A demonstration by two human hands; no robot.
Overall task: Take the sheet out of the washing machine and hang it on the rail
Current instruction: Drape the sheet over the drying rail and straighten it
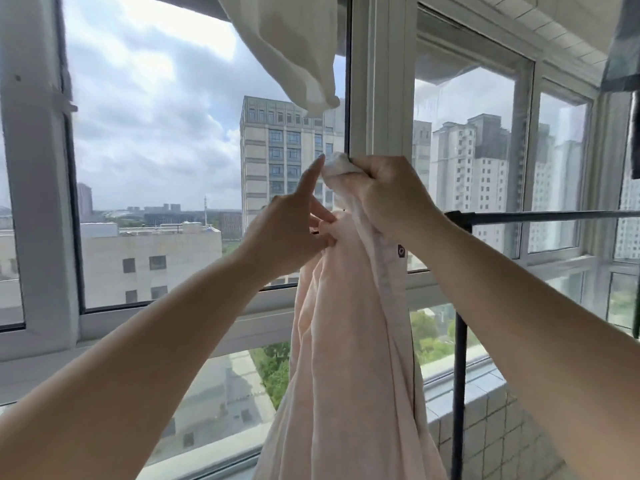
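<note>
Sheet (349, 341), pale pink, hung bunched at centre frame; right hand (384, 195) clenched its top, left hand (294, 230) pinched a fold, index finger extended.

Two hands (291, 230), one sheet (346, 341), one rail (554, 216)

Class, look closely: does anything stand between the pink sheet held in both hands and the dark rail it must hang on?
Nothing visible does. The sheet hangs bunched from the right hand and left hand; the rail runs bare to the right, behind the right wrist.
</note>
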